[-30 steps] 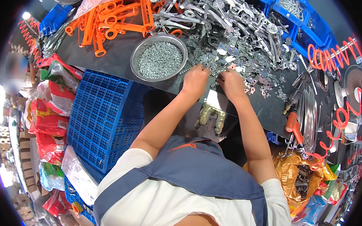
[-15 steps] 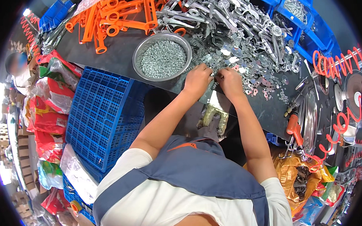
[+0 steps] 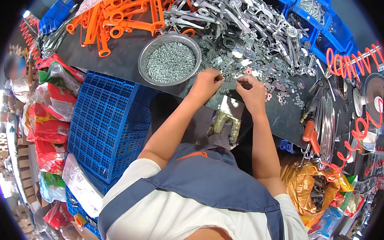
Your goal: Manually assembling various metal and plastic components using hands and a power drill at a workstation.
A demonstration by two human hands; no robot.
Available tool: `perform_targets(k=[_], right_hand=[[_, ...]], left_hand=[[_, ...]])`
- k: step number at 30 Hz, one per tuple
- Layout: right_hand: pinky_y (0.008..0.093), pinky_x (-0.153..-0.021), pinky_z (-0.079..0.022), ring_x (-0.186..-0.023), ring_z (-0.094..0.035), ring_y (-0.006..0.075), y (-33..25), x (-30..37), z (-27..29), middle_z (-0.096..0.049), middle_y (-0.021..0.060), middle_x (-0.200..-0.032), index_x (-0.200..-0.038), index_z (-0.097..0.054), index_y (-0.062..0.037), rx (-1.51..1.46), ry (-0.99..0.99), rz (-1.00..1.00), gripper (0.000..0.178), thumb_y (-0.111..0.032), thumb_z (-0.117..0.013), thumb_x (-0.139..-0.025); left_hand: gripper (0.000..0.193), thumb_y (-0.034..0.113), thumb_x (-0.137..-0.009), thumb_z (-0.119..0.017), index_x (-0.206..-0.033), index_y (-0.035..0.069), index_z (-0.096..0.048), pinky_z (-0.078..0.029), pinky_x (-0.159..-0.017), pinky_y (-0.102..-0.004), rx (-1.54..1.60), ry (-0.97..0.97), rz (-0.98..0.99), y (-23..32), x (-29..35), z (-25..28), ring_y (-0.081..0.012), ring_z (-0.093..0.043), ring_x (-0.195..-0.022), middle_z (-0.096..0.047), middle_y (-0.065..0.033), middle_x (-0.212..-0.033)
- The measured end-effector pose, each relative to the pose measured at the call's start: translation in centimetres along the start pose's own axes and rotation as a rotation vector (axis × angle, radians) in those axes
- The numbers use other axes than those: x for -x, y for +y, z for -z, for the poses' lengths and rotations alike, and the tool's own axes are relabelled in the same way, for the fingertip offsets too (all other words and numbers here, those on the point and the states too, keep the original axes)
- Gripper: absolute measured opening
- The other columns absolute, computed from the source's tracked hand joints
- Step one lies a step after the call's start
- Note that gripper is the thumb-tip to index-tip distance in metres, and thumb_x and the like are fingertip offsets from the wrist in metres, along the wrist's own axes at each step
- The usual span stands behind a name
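My left hand (image 3: pixel 205 85) is curled, fingertips drawn together, just right of a metal bowl (image 3: pixel 142 70) full of small shiny metal pieces (image 3: pixel 171 61). Anything in its fingers is too small to make out. Across a narrow gap, my right hand (image 3: pixel 252 93) is bent with thumb and forefinger close together; what they may pinch does not show. Between the hands, a small dark piece (image 3: pixel 225 92) lies near the table edge. Beyond them spread flat metal plates and washers (image 3: pixel 240 58), with small springs (image 3: pixel 210 46) by the bowl.
Orange ring-ended handles (image 3: pixel 119 22) and heaped metal levers (image 3: pixel 247 14) cover the far table (image 3: pixel 125 58). Blue bins (image 3: pixel 325 28) stand far right. An orange-handled tool (image 3: pixel 310 134) and red coiled hoses (image 3: pixel 352 63) are at right. A blue crate (image 3: pixel 104 119) sits left, an orange sack (image 3: pixel 300 188) lower right.
My hands were close together over the small parts; now they are apart, the left moved slightly left and the right slightly right and nearer. The small dark piece between them now shows.
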State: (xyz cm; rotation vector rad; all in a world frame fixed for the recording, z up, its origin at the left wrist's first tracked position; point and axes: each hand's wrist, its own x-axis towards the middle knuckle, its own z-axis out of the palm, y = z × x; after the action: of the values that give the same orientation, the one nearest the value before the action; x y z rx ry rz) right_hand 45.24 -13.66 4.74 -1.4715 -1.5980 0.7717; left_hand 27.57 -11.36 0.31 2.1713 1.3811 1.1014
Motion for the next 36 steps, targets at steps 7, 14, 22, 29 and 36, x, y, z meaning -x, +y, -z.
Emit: perform_targets(k=[7, 14, 22, 29, 36], right_hand=[[0.0233, -0.064, -0.048, -0.071, -0.061, 0.0089, -1.7, 0.7, -2.2, -0.066, 0.0055, -0.081, -0.092, -0.066, 0.002, -0.485, 0.03, -0.137, 0.017, -0.008, -0.069, -0.079], [0.0308, -0.067, -0.049, -0.072, -0.06, 0.0205, -1.3, 0.8, -1.4, -0.06, 0.0081, -0.084, -0.092, -0.066, -0.003, 0.034, -0.042, 0.141, 0.02, -0.012, -0.073, -0.075], [0.0382, -0.071, -0.049, -0.082, -0.06, 0.03, 0.7, 2.5, -1.4, -0.06, 0.0109, -0.088, -0.09, -0.064, -0.0049, 0.359, -0.107, 0.271, 0.02, -0.009, -0.071, -0.072], [0.0363, -0.065, -0.049, -0.074, -0.062, 0.0277, 1.1, -0.3, -0.3, -0.06, 0.0118, -0.088, -0.091, -0.063, -0.0034, 0.368, 0.126, 0.331, 0.018, -0.008, -0.07, -0.074], [0.0425, -0.068, -0.049, -0.075, -0.061, 0.0347, 0.8, 0.4, -3.0, -0.06, 0.0159, -0.087, -0.092, -0.064, -0.0027, 0.495, -0.105, 0.394, 0.018, -0.006, -0.068, -0.075]], left_hand=[[0.018, 0.005, -0.089, -0.052, -0.104, -0.003, -0.054, -0.048, -0.077, -0.0293, 1.816, 0.215, 0.811, 2.6, 1.4, -1.1, -0.0176, -0.058, -0.087, -0.061, -0.0123, -0.098], [0.019, 0.014, -0.093, -0.049, -0.095, -0.002, -0.06, -0.046, -0.063, -0.032, 1.12, 0.226, 0.751, 3.2, 2.8, 2.2, -0.0174, -0.057, -0.07, -0.058, -0.0044, -0.079], [0.03, 0.022, -0.074, -0.072, -0.098, 0.006, -0.061, -0.05, -0.065, -0.0368, -0.255, 0.001, 0.142, 2.9, 4.2, 0.8, -0.0286, -0.063, -0.076, -0.064, -0.0105, -0.085], [0.025, 0.021, -0.08, -0.067, -0.085, 0.006, -0.048, -0.05, -0.055, -0.0357, -0.387, -0.042, 0.041, 3.2, 3.8, 0.2, -0.0269, -0.064, -0.068, -0.059, -0.0101, -0.073], [0.02, 0.018, -0.084, -0.061, -0.086, 0.005, -0.046, -0.051, -0.055, -0.0364, -0.555, -0.108, 0.172, 3.4, 4.5, 0.0, -0.028, -0.065, -0.07, -0.06, -0.0127, -0.074]])
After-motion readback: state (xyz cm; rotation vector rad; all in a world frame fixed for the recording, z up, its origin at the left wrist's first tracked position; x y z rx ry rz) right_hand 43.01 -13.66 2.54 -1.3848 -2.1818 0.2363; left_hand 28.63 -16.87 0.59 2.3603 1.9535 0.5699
